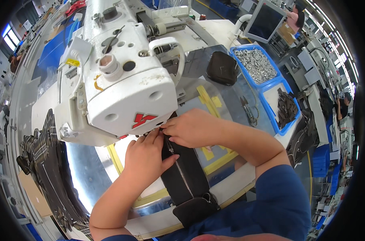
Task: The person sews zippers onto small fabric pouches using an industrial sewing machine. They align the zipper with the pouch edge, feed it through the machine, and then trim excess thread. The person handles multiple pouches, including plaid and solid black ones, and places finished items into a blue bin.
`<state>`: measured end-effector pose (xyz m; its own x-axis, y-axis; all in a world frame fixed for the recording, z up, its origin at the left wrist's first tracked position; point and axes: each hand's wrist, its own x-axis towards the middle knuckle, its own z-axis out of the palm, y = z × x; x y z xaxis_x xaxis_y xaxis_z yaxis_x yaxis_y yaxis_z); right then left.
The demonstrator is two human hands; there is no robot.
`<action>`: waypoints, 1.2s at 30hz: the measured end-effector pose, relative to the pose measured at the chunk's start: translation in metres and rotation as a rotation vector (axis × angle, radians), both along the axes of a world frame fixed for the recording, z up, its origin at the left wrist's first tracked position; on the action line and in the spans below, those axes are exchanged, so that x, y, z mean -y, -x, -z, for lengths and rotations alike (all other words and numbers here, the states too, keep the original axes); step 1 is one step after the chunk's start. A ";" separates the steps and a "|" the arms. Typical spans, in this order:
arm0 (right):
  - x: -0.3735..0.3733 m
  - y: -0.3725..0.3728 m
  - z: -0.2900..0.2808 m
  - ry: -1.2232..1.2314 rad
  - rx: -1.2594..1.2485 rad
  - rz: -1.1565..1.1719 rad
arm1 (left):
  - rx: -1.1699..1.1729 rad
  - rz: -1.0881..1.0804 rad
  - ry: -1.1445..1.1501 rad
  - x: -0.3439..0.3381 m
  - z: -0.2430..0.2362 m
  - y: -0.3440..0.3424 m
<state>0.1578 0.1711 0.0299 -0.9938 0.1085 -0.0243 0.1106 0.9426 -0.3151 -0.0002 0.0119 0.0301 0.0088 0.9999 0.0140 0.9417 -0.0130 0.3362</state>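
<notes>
A white industrial sewing machine [130, 100] fills the upper middle. Beneath its head lies a black fabric piece with a metal zipper [183, 174], its lower end carrying a black padded part [195, 211]. My left hand [146, 154] rests on the left side of the piece, fingers extended under the machine head and thumb apart, near the zipper pull. My right hand [188, 128] has bent fingers pinched on the piece's upper right edge by the needle area; the fingertips are partly hidden. A clear work plate with yellow tape [218, 160] lies around them.
Dark plaid fabric pieces [46, 160] lie left. At right are shears [247, 110], a black pouch [222, 68], a blue bin of metal parts [255, 64], another with dark strips [287, 112] and a monitor [263, 20]. Other people [293, 22] are at surrounding benches.
</notes>
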 end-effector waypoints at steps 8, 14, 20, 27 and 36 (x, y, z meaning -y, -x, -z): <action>-0.003 -0.001 0.009 0.045 -0.027 -0.032 | -0.057 -0.008 0.024 0.003 -0.002 -0.003; -0.001 -0.002 0.007 0.052 -0.005 -0.037 | -0.076 -0.015 0.015 0.005 -0.001 -0.003; -0.001 -0.003 0.010 0.055 -0.041 -0.037 | -0.066 -0.002 0.001 0.005 -0.001 -0.001; -0.011 -0.010 -0.004 0.058 0.170 0.038 | -0.055 0.118 -0.068 0.005 0.004 -0.007; -0.053 -0.072 -0.003 0.068 -0.311 0.352 | -0.080 0.156 -0.198 0.006 0.024 -0.015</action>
